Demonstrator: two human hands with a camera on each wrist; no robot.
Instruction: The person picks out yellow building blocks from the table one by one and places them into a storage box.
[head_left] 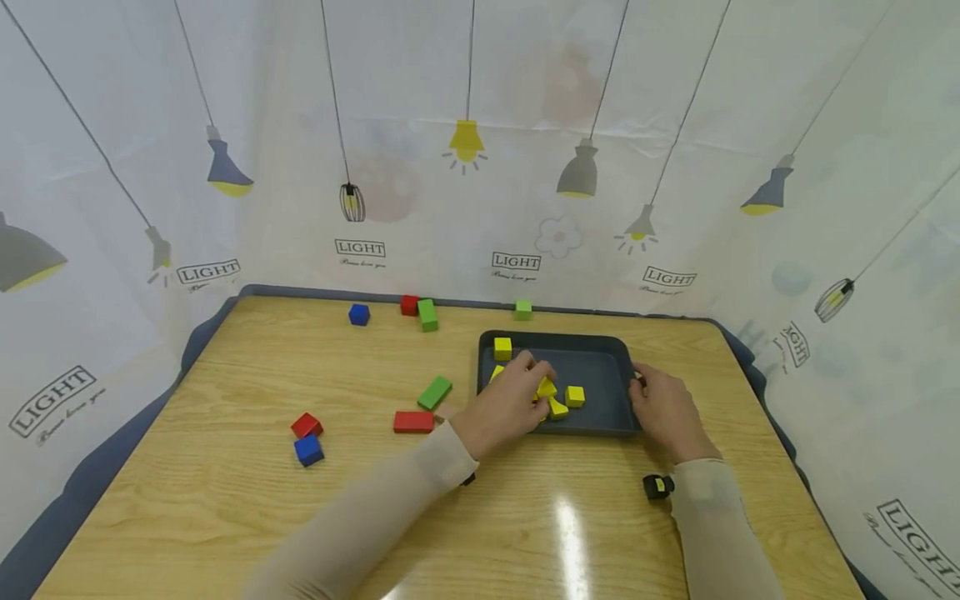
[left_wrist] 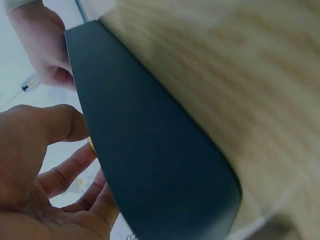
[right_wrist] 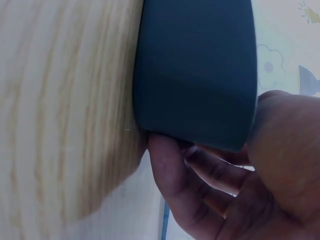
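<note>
A dark grey rectangular tray [head_left: 603, 367] lies on the table with several yellow blocks in it. My left hand [head_left: 504, 408] reaches over the tray's left part, thumb and fingers pinching a yellow block [head_left: 547, 387]; only a sliver of that yellow block [left_wrist: 92, 145] shows past the rim in the left wrist view. Beside these fingers lie a yellow cube [head_left: 575, 396] and a notched yellow block [head_left: 558, 409]. Another yellow cube [head_left: 502, 348] sits in the far left corner. My right hand [head_left: 671, 412] grips the tray's right side, with curled fingers [right_wrist: 167, 165] at its end wall.
Left of the tray lie a green block [head_left: 435, 392] and a red block [head_left: 414, 422]. Farther left, a red cube [head_left: 307, 425] touches a blue cube [head_left: 309, 450]. Along the back edge are blue [head_left: 359, 314], red [head_left: 408, 305] and green blocks [head_left: 427, 315], plus a light green cube [head_left: 522, 310].
</note>
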